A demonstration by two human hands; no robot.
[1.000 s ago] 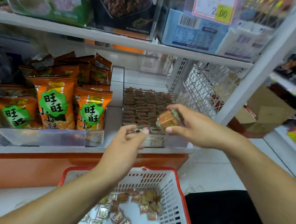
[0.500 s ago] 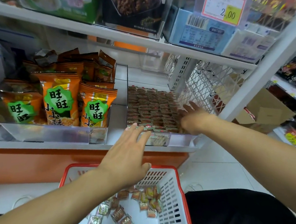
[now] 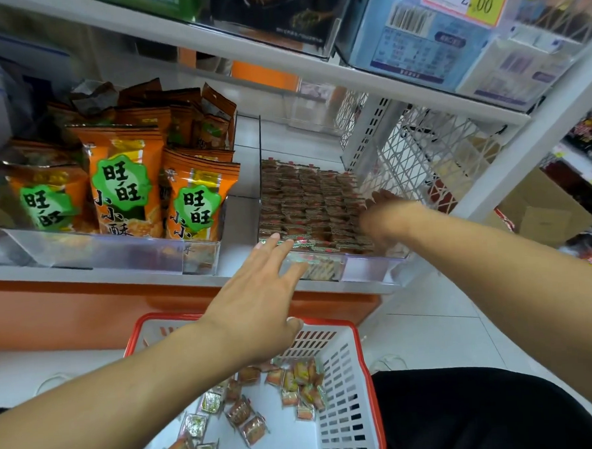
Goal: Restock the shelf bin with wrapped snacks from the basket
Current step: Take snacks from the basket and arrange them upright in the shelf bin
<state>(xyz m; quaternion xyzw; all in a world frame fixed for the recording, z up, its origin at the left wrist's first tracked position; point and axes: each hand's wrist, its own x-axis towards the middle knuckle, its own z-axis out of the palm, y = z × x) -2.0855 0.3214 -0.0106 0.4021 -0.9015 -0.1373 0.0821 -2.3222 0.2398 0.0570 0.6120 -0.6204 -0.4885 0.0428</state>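
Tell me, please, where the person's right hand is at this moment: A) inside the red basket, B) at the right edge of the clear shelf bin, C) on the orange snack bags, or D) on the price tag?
B: the right hand is at the right side of the shelf bin, over the packed wrapped snacks.

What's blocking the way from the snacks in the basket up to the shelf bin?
Nothing visible blocks it. The basket is open-topped with the wrapped snacks loose inside, and the shelf bin above is open too. Only the left hand hovers between them, fingers spread; the right hand is blurred at the bin's right side.
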